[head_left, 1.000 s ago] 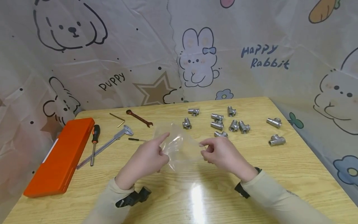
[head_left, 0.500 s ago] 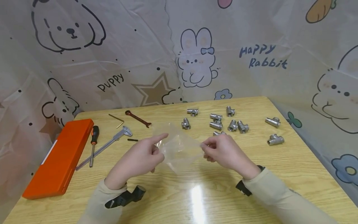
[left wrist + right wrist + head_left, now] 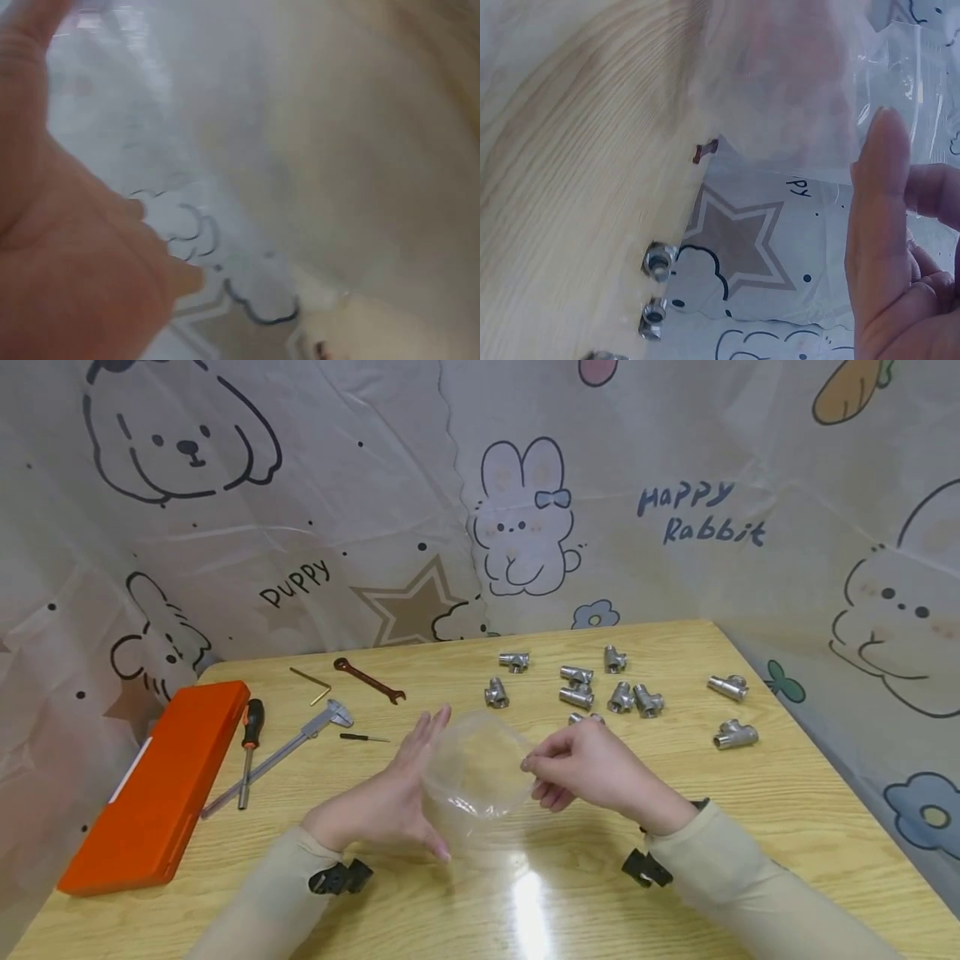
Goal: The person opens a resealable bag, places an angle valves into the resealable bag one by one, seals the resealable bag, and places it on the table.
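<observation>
A clear plastic bag (image 3: 477, 766) hangs just above the wooden table (image 3: 787, 810) with its mouth spread into a round opening. My left hand (image 3: 397, 793) lies against the bag's left side, fingers straight and thumb pointing down. My right hand (image 3: 581, 764) pinches the bag's right rim between thumb and forefinger. Several metal tee pipe fittings (image 3: 576, 695) lie just beyond the bag. In the right wrist view the fingers (image 3: 881, 225) hold the bag (image 3: 795, 97), with fittings (image 3: 658, 260) behind. The left wrist view shows only a blurred palm (image 3: 67, 247) against plastic.
An orange case (image 3: 161, 781) lies at the left edge, with a screwdriver (image 3: 251, 739), caliper (image 3: 288, 747), hex key (image 3: 315, 682), wrench (image 3: 370, 679) and a small black bit (image 3: 363, 737) beside it. Two more fittings (image 3: 735, 735) sit far right. Printed sheeting walls the table.
My left hand let go of its pinch and straightened its fingers against the bag. The flat bag has opened into a round mouth. The right hand keeps its pinch.
</observation>
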The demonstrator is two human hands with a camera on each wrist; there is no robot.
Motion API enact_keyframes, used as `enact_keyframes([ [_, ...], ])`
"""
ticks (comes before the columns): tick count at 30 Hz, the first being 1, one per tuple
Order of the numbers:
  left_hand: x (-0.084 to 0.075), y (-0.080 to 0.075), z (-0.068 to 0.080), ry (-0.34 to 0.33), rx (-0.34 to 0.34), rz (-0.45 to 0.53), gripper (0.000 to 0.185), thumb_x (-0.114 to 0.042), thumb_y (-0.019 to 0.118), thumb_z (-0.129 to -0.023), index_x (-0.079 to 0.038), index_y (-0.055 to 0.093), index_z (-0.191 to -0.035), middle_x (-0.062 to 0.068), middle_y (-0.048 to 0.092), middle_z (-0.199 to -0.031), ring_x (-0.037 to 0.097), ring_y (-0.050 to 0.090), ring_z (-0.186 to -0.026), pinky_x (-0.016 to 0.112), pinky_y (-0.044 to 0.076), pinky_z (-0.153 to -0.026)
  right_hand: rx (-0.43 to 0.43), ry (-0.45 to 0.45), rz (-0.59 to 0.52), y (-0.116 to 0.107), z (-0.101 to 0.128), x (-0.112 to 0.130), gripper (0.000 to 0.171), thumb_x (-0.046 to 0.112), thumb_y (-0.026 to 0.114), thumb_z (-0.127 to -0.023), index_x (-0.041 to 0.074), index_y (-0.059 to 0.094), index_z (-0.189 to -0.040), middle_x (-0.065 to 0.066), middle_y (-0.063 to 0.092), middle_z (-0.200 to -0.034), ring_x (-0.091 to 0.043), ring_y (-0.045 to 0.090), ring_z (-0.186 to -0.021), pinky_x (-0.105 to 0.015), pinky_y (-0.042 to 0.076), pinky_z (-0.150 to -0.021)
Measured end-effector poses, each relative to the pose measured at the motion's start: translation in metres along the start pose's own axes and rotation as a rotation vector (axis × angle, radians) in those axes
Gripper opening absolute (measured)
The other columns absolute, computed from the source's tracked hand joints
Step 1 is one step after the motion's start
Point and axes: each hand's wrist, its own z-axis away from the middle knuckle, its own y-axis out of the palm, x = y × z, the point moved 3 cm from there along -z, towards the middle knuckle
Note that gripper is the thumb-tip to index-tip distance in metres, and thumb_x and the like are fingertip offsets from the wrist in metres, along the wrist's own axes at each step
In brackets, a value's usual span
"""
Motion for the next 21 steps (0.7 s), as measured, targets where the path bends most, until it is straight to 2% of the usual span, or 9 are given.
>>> enact_keyframes([
  [4,-0.001,0.008,-0.006,0.076,-0.025,0.096,0.165,-0.028,0.101,-0.041,-0.023,-0.016,-0.157,0.004,-0.019,-0.163,0.031,-0.018,-0.147,0.062,0.001,-0.115,0.026,0.010,-0.059,0.001,0.002,0.001,0.019,0.014,0.068,-0.094,-0.003,0.073,-0.099,-0.013,0.070,-0.075,-0.027,0.069,-0.066,-0.040,0.060,-0.062],
  [6,-0.005,0.011,-0.008,0.094,-0.030,0.164,0.164,-0.025,0.101,-0.042,-0.028,-0.016,-0.157,0.002,-0.017,-0.163,0.037,-0.014,-0.147,0.065,0.006,-0.113,0.033,0.005,-0.070,0.002,0.003,0.001,0.019,0.015,0.068,-0.093,-0.003,0.073,-0.098,-0.013,0.070,-0.074,-0.027,0.069,-0.065,-0.042,0.060,-0.062],
  [8,-0.008,0.014,-0.010,0.081,-0.029,0.239,0.162,-0.026,0.101,-0.045,-0.036,-0.016,-0.156,-0.001,-0.011,-0.165,0.042,-0.007,-0.147,0.067,0.013,-0.110,0.038,0.002,-0.073,0.002,0.003,0.001,0.019,0.015,0.069,-0.093,-0.003,0.073,-0.097,-0.013,0.070,-0.074,-0.027,0.069,-0.064,-0.042,0.060,-0.062],
  [10,-0.010,0.018,-0.012,0.062,-0.020,0.315,0.156,-0.027,0.100,-0.050,-0.040,-0.014,-0.156,-0.001,0.004,-0.164,0.046,0.010,-0.145,0.062,0.026,-0.109,0.042,0.001,-0.072,0.002,0.003,0.001,0.018,0.015,0.068,-0.093,-0.002,0.074,-0.096,-0.013,0.070,-0.073,-0.027,0.069,-0.063,-0.044,0.060,-0.062],
  [12,-0.012,0.023,-0.013,0.049,-0.011,0.362,0.146,-0.028,0.098,-0.056,-0.040,-0.007,-0.157,-0.002,0.020,-0.158,0.043,0.027,-0.140,0.053,0.039,-0.105,0.045,0.002,-0.071,0.002,0.003,0.000,0.017,0.015,0.068,-0.094,-0.001,0.074,-0.095,-0.013,0.070,-0.073,-0.027,0.069,-0.063,-0.044,0.060,-0.062],
  [14,-0.013,0.026,-0.014,0.050,-0.008,0.377,0.133,-0.026,0.096,-0.061,-0.036,0.006,-0.158,-0.001,0.034,-0.145,0.030,0.042,-0.130,0.040,0.048,-0.099,0.048,0.004,-0.069,0.001,0.003,-0.001,0.017,0.014,0.066,-0.094,-0.001,0.074,-0.095,-0.013,0.070,-0.073,-0.026,0.069,-0.063,-0.044,0.060,-0.062],
  [18,-0.014,0.029,-0.015,0.012,-0.006,0.393,0.106,-0.016,0.090,-0.068,-0.031,0.027,-0.153,0.002,0.043,-0.139,0.023,0.049,-0.120,0.032,0.054,-0.088,0.049,0.012,-0.065,-0.001,0.004,-0.004,0.017,0.011,0.063,-0.095,-0.001,0.074,-0.094,-0.013,0.070,-0.072,-0.026,0.069,-0.062,-0.040,0.060,-0.059],
  [19,-0.014,0.030,-0.014,-0.005,-0.004,0.407,0.102,-0.015,0.088,-0.070,-0.032,0.030,-0.151,0.000,0.043,-0.141,0.022,0.048,-0.122,0.033,0.054,-0.089,0.048,0.014,-0.066,-0.001,0.004,-0.005,0.017,0.011,0.063,-0.095,-0.001,0.074,-0.094,-0.014,0.070,-0.072,-0.026,0.069,-0.062,-0.040,0.060,-0.059],
  [21,-0.013,0.033,-0.013,-0.020,0.010,0.449,0.105,-0.015,0.087,-0.071,-0.035,0.025,-0.153,-0.004,0.038,-0.149,0.024,0.043,-0.131,0.039,0.051,-0.095,0.044,0.019,-0.065,-0.002,0.004,-0.006,0.017,0.011,0.062,-0.095,-0.001,0.074,-0.094,-0.014,0.070,-0.072,-0.026,0.068,-0.062,-0.040,0.060,-0.059],
])
